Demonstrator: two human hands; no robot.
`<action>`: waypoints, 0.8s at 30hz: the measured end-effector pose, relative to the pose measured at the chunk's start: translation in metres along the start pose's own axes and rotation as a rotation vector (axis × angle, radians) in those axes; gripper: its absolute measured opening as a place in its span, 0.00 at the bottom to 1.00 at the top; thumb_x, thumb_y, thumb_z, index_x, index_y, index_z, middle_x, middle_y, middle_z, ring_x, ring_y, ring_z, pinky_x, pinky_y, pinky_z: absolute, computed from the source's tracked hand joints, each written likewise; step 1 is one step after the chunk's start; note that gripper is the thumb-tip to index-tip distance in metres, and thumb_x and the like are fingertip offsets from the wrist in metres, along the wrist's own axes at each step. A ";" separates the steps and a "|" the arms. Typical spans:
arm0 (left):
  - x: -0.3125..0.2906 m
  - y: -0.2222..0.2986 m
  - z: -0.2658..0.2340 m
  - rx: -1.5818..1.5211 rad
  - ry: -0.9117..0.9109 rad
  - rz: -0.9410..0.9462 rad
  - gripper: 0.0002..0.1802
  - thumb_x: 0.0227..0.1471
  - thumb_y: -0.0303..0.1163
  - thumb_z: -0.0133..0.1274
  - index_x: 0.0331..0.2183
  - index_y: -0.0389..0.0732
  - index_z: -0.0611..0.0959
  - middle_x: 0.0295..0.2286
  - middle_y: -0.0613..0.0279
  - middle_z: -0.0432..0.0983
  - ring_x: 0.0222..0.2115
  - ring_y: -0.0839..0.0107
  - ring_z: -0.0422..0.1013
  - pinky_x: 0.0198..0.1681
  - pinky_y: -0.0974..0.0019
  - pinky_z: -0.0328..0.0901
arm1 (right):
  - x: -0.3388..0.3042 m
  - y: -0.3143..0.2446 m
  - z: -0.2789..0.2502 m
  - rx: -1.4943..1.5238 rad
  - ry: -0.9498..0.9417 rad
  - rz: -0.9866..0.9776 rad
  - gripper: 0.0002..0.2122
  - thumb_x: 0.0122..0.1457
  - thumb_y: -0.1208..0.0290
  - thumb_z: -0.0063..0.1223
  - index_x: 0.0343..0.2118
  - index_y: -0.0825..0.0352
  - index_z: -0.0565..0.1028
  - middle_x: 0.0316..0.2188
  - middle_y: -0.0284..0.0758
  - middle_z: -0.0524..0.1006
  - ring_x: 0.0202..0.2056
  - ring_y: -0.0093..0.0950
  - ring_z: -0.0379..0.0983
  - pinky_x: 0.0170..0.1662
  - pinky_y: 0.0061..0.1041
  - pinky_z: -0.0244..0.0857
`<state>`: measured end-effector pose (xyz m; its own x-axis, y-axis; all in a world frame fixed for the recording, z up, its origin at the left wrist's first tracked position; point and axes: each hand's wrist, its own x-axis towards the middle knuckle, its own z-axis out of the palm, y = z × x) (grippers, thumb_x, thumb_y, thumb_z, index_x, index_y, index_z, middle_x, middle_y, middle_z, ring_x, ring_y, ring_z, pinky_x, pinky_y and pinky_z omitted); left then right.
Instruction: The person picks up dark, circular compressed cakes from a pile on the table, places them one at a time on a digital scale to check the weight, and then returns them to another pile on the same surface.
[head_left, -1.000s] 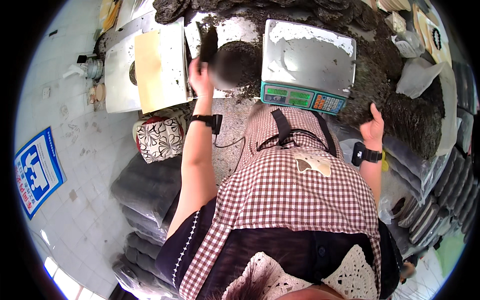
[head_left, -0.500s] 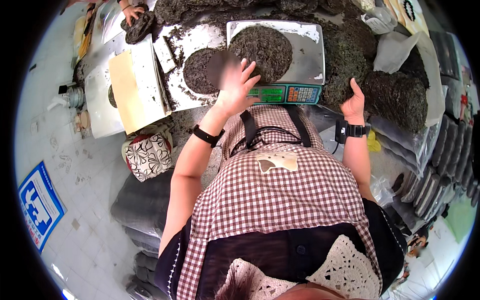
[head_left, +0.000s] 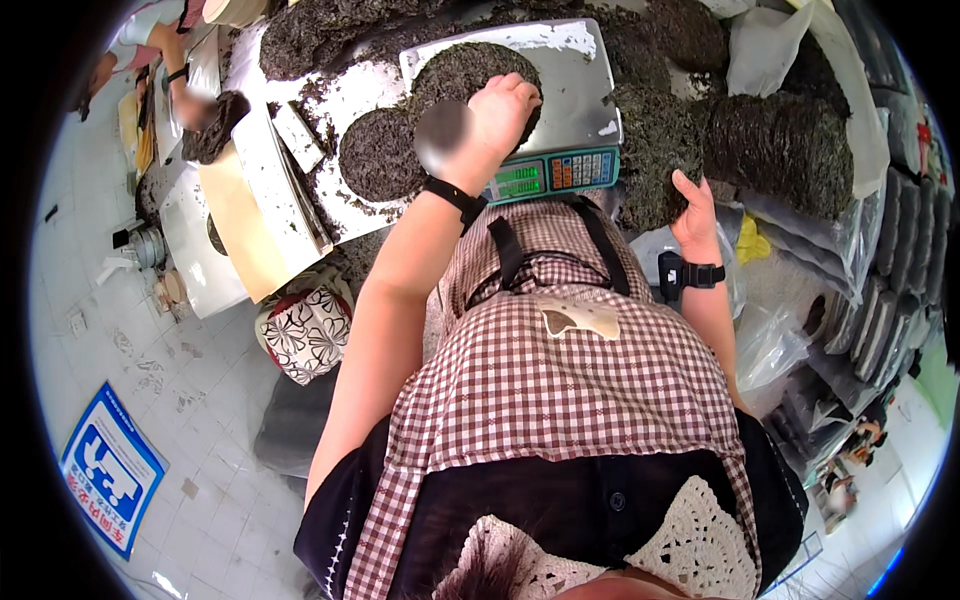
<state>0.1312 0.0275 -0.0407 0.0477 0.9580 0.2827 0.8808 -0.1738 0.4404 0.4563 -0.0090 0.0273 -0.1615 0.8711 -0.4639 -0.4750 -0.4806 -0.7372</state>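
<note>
A round dark cake of dried seaweed (head_left: 455, 72) lies on the steel pan of a digital scale (head_left: 570, 90). My left hand (head_left: 497, 118) is over this cake, fingers bent and pressed together on its right part. The fingertips' grip is partly hidden, and a round grey blur covers the spot beside the wrist. Just left of the scale, a second, smaller seaweed cake (head_left: 375, 155) rests on the white tabletop. My right hand (head_left: 695, 218), thumb raised and apart from the fingers, is at the near edge of a loose seaweed heap (head_left: 655, 145); some fingers are hidden.
Cardboard and folders (head_left: 240, 215) lie at the table's left. Beyond them, a co-worker's hand (head_left: 195, 110) is on a dark seaweed bundle (head_left: 218, 128). A large seaweed mass (head_left: 780, 150) sits in clear plastic at right, above stacked dark packs (head_left: 890, 240). A patterned bag (head_left: 308, 335) hangs below.
My left hand has moved right and farther onto the cake on the scale, its fingers bending from spread. My right hand has come against the seaweed heap. The whole view has shifted.
</note>
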 end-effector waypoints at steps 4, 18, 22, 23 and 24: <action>0.004 0.003 0.003 0.102 -0.083 0.029 0.06 0.51 0.36 0.57 0.31 0.46 0.81 0.32 0.63 0.75 0.39 0.60 0.74 0.36 0.61 0.72 | 0.004 0.007 -0.013 0.005 0.046 0.007 0.24 0.59 0.79 0.55 0.59 0.69 0.65 0.52 0.39 0.74 0.52 0.35 0.73 0.57 0.37 0.68; -0.199 -0.109 -0.183 0.547 -1.111 -0.514 0.13 0.58 0.38 0.54 0.36 0.40 0.86 0.36 0.55 0.82 0.39 0.57 0.78 0.41 0.60 0.72 | 0.064 -0.003 0.091 -0.218 -0.318 0.092 0.23 0.58 0.75 0.61 0.55 0.74 0.69 0.50 0.39 0.76 0.48 0.29 0.74 0.54 0.31 0.68; -0.140 -0.072 -0.169 0.273 -0.670 -0.740 0.15 0.59 0.39 0.51 0.42 0.41 0.82 0.36 0.50 0.81 0.36 0.50 0.78 0.37 0.53 0.72 | 0.112 0.029 0.144 -0.528 -0.499 0.158 0.22 0.56 0.73 0.62 0.53 0.72 0.72 0.44 0.35 0.79 0.42 0.25 0.75 0.50 0.27 0.68; -0.116 -0.059 -0.155 0.184 -0.428 -0.641 0.14 0.59 0.34 0.51 0.45 0.41 0.79 0.38 0.49 0.80 0.37 0.48 0.76 0.38 0.50 0.70 | 0.124 0.034 0.149 -0.602 -0.499 0.129 0.22 0.55 0.73 0.62 0.53 0.72 0.72 0.43 0.34 0.79 0.42 0.25 0.75 0.50 0.28 0.69; -0.092 -0.050 -0.134 0.048 -0.052 -0.379 0.15 0.57 0.30 0.51 0.47 0.42 0.79 0.41 0.50 0.79 0.41 0.48 0.75 0.42 0.50 0.70 | 0.135 0.038 0.153 -0.674 -0.505 0.099 0.21 0.55 0.73 0.62 0.52 0.72 0.73 0.42 0.33 0.79 0.42 0.24 0.75 0.49 0.28 0.69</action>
<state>0.0198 -0.0830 0.0255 -0.2625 0.9628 0.0633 0.8617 0.2044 0.4644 0.2839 0.1061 0.0115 -0.6180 0.6855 -0.3848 0.1528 -0.3754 -0.9142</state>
